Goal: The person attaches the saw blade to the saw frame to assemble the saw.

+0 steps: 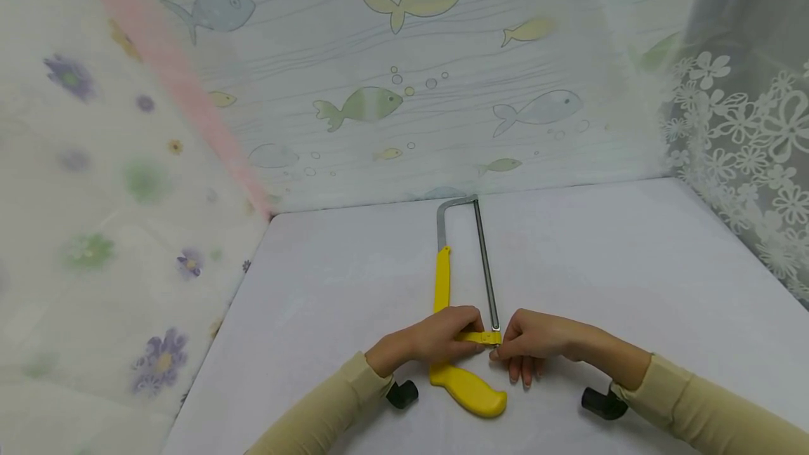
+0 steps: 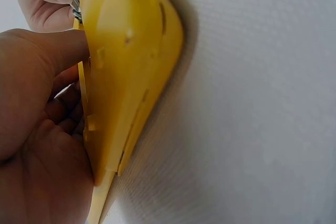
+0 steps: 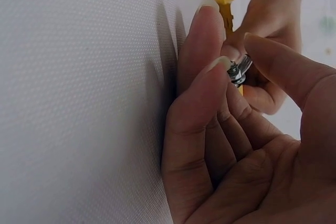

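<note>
A hacksaw lies on the table, with a yellow handle [image 1: 470, 390], a grey metal bow [image 1: 441, 223] and a dark blade [image 1: 485, 265] along its right side. My left hand [image 1: 442, 334] reaches across the frame and grips the yellow cross-piece [image 1: 480, 338] at the blade's near end. At that same end, my right hand [image 1: 537, 338] pinches a small metal wing nut [image 3: 240, 71] between thumb and forefinger, its other fingers loosely bent. In the left wrist view the yellow handle [image 2: 126, 40] fills the middle and partly hides the left fingers.
The white-covered table [image 1: 341, 265] meets a fish-patterned sheet [image 1: 379, 132] at the back. A flowered sheet [image 1: 95, 230] hangs at the left, and lace cloth [image 1: 758, 132] at the right. Black wrist-worn devices [image 1: 402, 394] sit at both cuffs.
</note>
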### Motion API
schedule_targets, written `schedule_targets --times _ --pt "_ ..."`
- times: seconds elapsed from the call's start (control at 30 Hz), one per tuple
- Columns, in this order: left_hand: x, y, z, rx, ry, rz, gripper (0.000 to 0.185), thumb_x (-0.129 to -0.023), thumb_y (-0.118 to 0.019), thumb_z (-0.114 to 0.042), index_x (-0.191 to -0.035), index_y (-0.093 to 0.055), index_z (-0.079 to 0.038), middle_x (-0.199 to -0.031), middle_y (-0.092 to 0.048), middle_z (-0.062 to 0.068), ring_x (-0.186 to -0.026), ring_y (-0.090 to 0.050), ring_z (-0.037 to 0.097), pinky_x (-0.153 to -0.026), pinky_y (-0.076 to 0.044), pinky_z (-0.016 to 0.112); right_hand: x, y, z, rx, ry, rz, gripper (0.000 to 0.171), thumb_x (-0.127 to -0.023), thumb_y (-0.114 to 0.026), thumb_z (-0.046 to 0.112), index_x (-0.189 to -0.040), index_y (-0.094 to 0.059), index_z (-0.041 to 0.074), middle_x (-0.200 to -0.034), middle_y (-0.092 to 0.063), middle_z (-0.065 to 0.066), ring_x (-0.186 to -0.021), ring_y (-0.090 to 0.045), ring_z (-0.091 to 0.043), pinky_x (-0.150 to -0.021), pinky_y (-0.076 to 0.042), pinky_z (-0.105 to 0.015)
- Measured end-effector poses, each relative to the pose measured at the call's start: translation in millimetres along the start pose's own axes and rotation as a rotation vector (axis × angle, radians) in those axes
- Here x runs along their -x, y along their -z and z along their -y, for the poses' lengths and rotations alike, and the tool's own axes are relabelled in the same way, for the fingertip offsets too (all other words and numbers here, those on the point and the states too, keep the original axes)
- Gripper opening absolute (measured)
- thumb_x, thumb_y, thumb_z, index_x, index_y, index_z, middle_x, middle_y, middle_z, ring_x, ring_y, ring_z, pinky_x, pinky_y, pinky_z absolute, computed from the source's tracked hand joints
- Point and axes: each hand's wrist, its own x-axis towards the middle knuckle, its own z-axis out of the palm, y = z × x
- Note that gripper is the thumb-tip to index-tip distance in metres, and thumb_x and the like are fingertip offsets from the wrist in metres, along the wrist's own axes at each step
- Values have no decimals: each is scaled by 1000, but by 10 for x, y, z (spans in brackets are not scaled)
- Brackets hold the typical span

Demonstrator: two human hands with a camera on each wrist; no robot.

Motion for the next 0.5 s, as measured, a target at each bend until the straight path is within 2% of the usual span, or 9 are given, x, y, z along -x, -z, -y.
schedule_targets --times 0.27,0.5 --pt "-2 1 -20 -4 14 4 12 -102 -66 -21 -108 -59 -14 -99 -59 -8 -87 -51 3 -81 -45 15 32 10 -3 3 -14 -17 35 -97 -70 29 -77 -75 0 -68 -72 -12 -53 -66 -13 -47 -43 -21" --pt "-5 -2 -13 -8 12 -3 11 -102 -66 -22 -108 -60 -14 -99 -59 -9 -87 -50 3 -80 -44 16 47 30 -38 -4 16 -8 27 -97 -70 20 -80 -75 0 -70 -72 -14 -53 -66 -13 -47 -44 -21"
